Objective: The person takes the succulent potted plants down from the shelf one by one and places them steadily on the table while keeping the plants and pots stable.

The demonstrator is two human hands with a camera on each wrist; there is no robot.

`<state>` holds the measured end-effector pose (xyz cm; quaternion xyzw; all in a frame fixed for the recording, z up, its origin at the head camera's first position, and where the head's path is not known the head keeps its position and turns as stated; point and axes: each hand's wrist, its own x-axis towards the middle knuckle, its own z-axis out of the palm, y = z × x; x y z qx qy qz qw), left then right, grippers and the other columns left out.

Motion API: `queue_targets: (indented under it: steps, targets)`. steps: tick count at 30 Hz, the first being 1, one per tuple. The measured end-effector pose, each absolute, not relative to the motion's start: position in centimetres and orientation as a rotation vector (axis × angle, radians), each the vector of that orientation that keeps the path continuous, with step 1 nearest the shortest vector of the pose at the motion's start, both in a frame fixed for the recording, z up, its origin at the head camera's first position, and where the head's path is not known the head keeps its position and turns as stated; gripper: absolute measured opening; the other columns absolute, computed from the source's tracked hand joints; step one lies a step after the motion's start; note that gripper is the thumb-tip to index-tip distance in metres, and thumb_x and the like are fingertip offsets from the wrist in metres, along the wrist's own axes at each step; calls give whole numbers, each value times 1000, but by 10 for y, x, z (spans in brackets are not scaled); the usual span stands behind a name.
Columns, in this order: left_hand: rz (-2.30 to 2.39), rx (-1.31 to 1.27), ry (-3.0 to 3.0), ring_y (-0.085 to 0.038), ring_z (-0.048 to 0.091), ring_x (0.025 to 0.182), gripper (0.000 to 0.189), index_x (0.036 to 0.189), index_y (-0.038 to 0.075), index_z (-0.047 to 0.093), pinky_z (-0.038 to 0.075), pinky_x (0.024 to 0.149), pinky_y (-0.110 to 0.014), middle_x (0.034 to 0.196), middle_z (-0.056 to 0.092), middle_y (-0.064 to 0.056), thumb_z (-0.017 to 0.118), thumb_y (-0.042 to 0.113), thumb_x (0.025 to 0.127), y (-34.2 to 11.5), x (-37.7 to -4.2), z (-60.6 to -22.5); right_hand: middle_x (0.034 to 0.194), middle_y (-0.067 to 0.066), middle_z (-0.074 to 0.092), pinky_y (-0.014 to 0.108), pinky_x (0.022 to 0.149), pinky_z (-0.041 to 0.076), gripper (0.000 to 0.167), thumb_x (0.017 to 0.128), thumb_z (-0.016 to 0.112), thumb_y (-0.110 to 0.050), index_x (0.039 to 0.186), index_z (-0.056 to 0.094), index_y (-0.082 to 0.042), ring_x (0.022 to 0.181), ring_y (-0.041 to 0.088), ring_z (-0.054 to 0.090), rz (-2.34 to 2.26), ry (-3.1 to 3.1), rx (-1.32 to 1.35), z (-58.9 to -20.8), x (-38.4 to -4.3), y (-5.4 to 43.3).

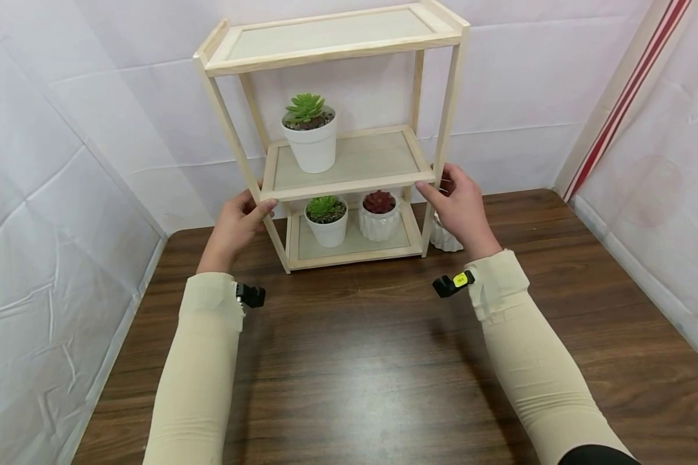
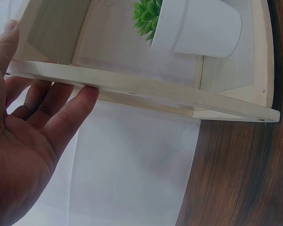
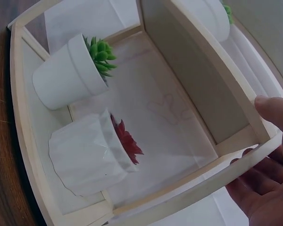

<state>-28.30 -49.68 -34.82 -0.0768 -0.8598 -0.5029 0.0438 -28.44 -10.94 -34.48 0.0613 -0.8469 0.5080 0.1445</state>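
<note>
The wooden rack [image 1: 378, 155] stood upright toward the back of the table, between the two hands, with its front turned toward me. I had the left hand [image 1: 235, 223] gripping its left front post at the height of the middle shelf, thumb on the near side and fingers round the outer side. The right hand [image 1: 464, 206] gripped the other front post at about the same level, its thumb pressed against the front edge of that shelf and its fingers bent behind the post.

On the middle shelf, left of centre, I could see a smooth white pot [image 1: 314, 148] holding a green succulent [image 1: 306, 108]. Two more stood just beside each other on the bottom shelf: a small white pot [image 1: 329, 232] with a green plant [image 1: 324, 208] on the left, and a ridged white pot [image 1: 379, 225] with a dark red plant [image 1: 379, 201] on the right. A white fluted object [image 1: 444, 237] sat on the table outside the right post, partly hidden by the right hand.

Beneath it all was the brown wood-grain table [image 1: 349, 355]. Pale sheeting [image 1: 169, 116] hung behind and at both sides, with a red-striped band [image 1: 616, 110] at the right corner. Cream sleeves [image 1: 200, 368] covered both forearms.
</note>
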Motion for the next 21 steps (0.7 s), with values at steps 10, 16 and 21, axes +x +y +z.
queue_targets:
  steps: [10,16,21]
  targets:
    - [-1552,-233,-2629,-22,60,102,63,142,17,49,56,84,-41,113,61,-16,56,54,91,-497,-284,-348,128,13,61,43,95,51,64,88,64,-51,137,51,-12,119,24,59,1444,-2419,157,-347,-287,-111]
    - [-1546,-226,-2632,-24,60,102,64,144,17,47,55,87,-46,112,61,-16,55,54,92,-495,-283,-347,121,13,64,42,95,52,63,88,65,-50,135,53,-11,114,24,60,1410,-2407,170,-348,-288,-110]
    - [-1544,-217,-2632,-25,60,100,62,138,13,52,54,87,-49,111,60,-17,55,54,92,-495,-282,-348,117,12,64,41,96,52,62,88,64,-51,135,53,-11,110,22,60,1409,-2397,189,-351,-290,-110]
